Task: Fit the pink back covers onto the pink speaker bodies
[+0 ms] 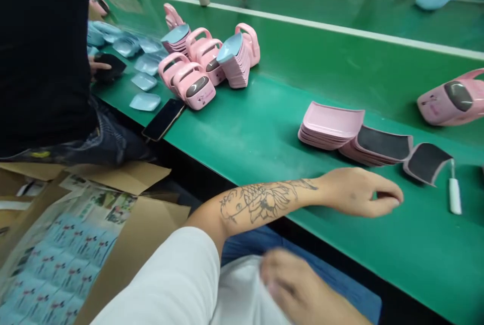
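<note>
From where I stand, the table (234,133) reads left to right as follows. A co-worker (45,52) stands at the left end. Loose shells (145,102) lie there, with a phone (164,119) to their right on the near edge. Behind the phone is a group of cases (196,88); a stack of panels (236,65) adjoins its right side. Further right, in a row: a pile of plates (333,122), a second pile (383,143), a plate (427,163) and a small tool (455,196). Another case (440,103) lies behind the tool. An open box (124,244), containing packets (64,269), sits below the table, lower left.
</note>
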### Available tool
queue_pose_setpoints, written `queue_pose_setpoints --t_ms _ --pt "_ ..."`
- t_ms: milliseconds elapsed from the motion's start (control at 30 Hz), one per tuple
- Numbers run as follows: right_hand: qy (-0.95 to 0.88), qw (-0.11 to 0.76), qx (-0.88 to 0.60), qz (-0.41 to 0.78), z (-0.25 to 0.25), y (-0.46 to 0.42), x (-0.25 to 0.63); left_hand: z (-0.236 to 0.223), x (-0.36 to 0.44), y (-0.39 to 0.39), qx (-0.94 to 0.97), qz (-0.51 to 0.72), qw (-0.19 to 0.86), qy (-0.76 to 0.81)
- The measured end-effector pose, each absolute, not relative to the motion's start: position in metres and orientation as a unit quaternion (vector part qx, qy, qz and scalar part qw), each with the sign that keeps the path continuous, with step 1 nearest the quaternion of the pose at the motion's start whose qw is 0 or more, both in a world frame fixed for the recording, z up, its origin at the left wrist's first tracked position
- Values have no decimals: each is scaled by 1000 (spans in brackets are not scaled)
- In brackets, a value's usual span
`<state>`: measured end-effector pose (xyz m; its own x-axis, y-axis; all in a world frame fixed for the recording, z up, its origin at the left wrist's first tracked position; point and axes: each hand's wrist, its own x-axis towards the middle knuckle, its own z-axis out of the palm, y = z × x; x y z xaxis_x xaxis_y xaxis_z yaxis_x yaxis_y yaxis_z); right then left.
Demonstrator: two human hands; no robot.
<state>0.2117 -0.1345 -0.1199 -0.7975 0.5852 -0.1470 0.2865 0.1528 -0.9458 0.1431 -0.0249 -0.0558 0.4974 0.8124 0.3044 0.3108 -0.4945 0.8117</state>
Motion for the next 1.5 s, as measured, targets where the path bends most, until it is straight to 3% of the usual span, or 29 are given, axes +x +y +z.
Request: queue_pose_setpoints --t_ms 167,233,367,467,567,667,800,900,1000,1167,1400,1500 --pt "-823 64 -203 527 -153 -178 172 -56 141 -30 733 425 371 381" --pt "-840 79 -172 508 -160 -183 154 -52 139 -40 727 462 343 374" --pt "-859 112 -140 479 -150 -186 156 -35 109 -67 710 569 215 355" --pt "-822 136 -161 528 -124 -185 181 -27 66 -72 653 612 93 437" --pt "-720 161 -210 642 -85 -170 208 -27 25 -51 564 594 40 572" --pt "-599 244 -279 710 -50 -135 232 -33 1 -16 509 525 76 677" --pt "-514 433 -396 626 -30 -72 254 -36 -4 20 518 473 135 700" --pt "-486 503 -412 584 -31 -30 263 -31 0 30 538 460 137 693" --pt "-479 543 -411 553 -37 3 266 -24 4 33 541 473 102 688" --pt "-469 594 -400 516 -37 44 268 -17 7 37 566 485 -59 664" --pt "-395 617 -372 571 -37 55 281 -18 9 41 579 382 -195 693" --pt "-367 625 -368 583 -38 54 287 -10 10 41 574 426 -217 665"
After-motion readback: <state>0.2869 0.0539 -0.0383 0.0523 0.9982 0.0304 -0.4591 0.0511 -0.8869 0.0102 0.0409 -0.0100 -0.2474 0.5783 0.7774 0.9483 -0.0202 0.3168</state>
